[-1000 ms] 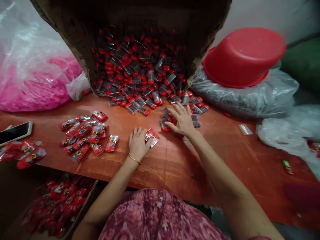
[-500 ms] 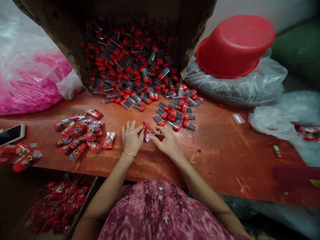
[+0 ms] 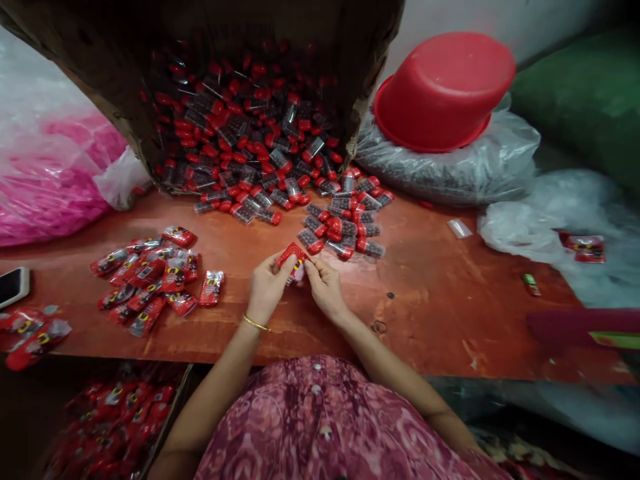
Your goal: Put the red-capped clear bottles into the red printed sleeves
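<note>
A small red printed packet point(image 3: 293, 254) is pinched between both hands near the middle of the table. My left hand point(image 3: 267, 285) grips its left side, thumb on top. The fingers of my right hand point(image 3: 325, 285) close on its right edge. Just beyond lie loose clear containers with red caps and dark contents point(image 3: 343, 227), spreading back to a larger heap point(image 3: 250, 133) in a tipped cardboard box point(image 3: 375, 73). Left of my hands is a pile of red packets point(image 3: 150, 270), with one packet point(image 3: 212, 288) lying apart at its right.
A red tub point(image 3: 450, 87) sits upside down on a filled plastic bag point(image 3: 450, 170). Pink items fill a bag point(image 3: 55, 180) at left. A phone point(image 3: 14, 287) and more packets point(image 3: 37, 333) lie at the left edge; below is a box of packets point(image 3: 120, 413).
Both hands have closed on the packet, which now lies flatter and more open to view between them. The right fingers were looser before. The camera view has shifted slightly to the right.
</note>
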The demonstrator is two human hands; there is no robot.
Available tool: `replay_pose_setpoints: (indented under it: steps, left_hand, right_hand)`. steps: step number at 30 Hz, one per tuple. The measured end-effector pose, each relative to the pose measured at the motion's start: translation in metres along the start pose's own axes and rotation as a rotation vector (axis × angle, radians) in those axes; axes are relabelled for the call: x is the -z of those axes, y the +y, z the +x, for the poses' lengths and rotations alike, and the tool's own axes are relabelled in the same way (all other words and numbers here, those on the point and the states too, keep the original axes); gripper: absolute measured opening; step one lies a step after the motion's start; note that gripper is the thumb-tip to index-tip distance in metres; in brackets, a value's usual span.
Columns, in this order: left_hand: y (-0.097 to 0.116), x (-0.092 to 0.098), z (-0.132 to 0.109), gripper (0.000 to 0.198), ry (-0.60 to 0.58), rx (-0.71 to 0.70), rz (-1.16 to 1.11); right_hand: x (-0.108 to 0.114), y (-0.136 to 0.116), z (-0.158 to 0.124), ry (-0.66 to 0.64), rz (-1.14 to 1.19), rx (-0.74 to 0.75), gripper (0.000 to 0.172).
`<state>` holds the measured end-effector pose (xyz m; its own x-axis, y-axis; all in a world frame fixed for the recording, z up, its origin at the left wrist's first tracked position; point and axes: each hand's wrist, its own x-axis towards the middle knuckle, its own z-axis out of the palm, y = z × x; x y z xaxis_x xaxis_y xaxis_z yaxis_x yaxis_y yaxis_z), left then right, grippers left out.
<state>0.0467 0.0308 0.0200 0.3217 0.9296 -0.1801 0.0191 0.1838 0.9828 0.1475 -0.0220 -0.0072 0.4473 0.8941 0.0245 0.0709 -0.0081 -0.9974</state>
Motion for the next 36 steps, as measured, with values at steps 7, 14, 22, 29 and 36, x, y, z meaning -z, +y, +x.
replay_pose_setpoints:
  steps: [7, 14, 22, 29, 36]
  left_hand:
    - [0.003, -0.014, -0.010, 0.037, 0.035, 0.170, -0.258]
    - [0.010, -0.019, -0.011, 0.041, 0.034, 0.253, -0.355]
    - [0.017, -0.009, 0.001, 0.039, 0.106, 0.304, -0.425]
    - [0.012, -0.006, 0.000, 0.037, 0.024, 0.352, -0.468]
    - [0.017, -0.008, -0.004, 0.039, 0.010, 0.295, -0.396]
  right_hand:
    - [0.007, -0.003, -0.003, 0.116, -0.188, 0.115, 0.034]
    - [0.009, -0.003, -0.002, 0.078, -0.233, 0.154, 0.031]
    - [0.091, -0.016, 0.066, 0.044, -0.996, 0.336, 0.034]
    - [0.109, -0.001, 0.082, -0.021, -1.090, 0.255, 0.031]
    - [0.092, -0.028, -0.005, -0.144, -0.218, 0.087, 0.026]
